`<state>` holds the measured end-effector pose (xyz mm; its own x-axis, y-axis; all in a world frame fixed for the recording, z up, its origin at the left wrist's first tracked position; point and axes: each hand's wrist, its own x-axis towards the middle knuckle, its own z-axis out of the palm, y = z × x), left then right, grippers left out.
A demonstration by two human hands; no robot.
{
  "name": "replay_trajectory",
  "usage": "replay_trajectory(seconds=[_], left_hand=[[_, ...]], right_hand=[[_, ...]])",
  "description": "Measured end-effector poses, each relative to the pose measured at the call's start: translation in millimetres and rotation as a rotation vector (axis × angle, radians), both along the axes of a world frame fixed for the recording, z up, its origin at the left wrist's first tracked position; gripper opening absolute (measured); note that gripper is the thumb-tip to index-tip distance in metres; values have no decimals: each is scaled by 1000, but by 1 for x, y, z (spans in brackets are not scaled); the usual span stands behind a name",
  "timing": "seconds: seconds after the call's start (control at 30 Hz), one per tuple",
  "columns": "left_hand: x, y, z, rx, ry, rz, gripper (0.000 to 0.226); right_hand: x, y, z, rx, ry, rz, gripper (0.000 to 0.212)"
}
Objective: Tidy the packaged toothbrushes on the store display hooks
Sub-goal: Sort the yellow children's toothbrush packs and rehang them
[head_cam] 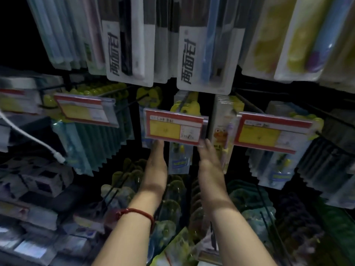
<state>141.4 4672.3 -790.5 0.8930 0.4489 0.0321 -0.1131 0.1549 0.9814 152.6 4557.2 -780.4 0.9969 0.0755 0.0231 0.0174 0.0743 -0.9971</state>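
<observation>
Dim store hooks, packaged toothbrushes (180,158) hanging centre under a price tag (173,124). At 9 o'clock of the pack the left hand (156,162), at 3 o'clock the right hand (209,160); finger ends hidden behind the tag at 12, so either grip: cannot tell.

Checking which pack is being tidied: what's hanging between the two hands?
In the head view, one toothbrush pack with a yellow header hangs between the left hand and the right hand, partly behind the middle price tag.
</observation>
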Motion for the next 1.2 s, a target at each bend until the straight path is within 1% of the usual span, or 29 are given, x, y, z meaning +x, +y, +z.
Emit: replay_trajectory(seconds=[0.03,0.07,0.17,0.23,0.4,0.47,0.53,0.57,0.6,0.67,0.7,0.73,0.8,0.87,0.93,1.0,1.1,1.2], left_hand=[[1,-2,0,-16,14,-29,36],[2,-3,0,-30,17,-55,34],[10,-6,-5,-34,60,-102,43],[6,-10,-4,-32,122,-92,50],[-4,-16,5,-129,110,-11,57],[-11,-17,10,-199,110,13,67],[-15,-18,4,-247,72,0,92],[-17,-20,1,-247,54,-26,96],[-24,-23,4,-215,45,-33,86],[-38,-28,7,-106,34,-12,40],[-44,-29,7,-49,44,3,27],[-49,-31,6,27,60,26,28],[-61,-33,7,94,70,50,33],[-71,-36,8,73,70,73,43],[-80,-39,10,57,94,81,49],[-89,-40,14,69,118,91,50],[-98,-38,17,96,114,99,46],[-105,-32,21,83,139,87,46]], right_hand=[[2,6,-2,11,-2,14,55],[3,12,-3,14,-5,24,56],[1,29,-10,28,-12,37,66],[-4,32,-11,31,-17,54,58],[-20,33,-10,-20,27,87,56],[-28,35,-12,-32,50,88,56],[-36,35,-15,-14,55,91,59],[-40,35,-17,-3,45,87,61],[-44,34,-17,2,33,77,61],[-55,29,-16,-7,6,71,61],[-60,27,-14,-19,-4,73,60],[-66,23,-14,-32,-15,73,60],[-76,18,-12,-73,-37,85,59],[-86,14,-12,-126,-55,96,61],[-96,12,-13,-151,-67,100,61],[-106,12,-11,-144,-76,101,61],[-118,12,-4,-119,-51,111,59],[-128,9,4,-97,-25,155,62]])
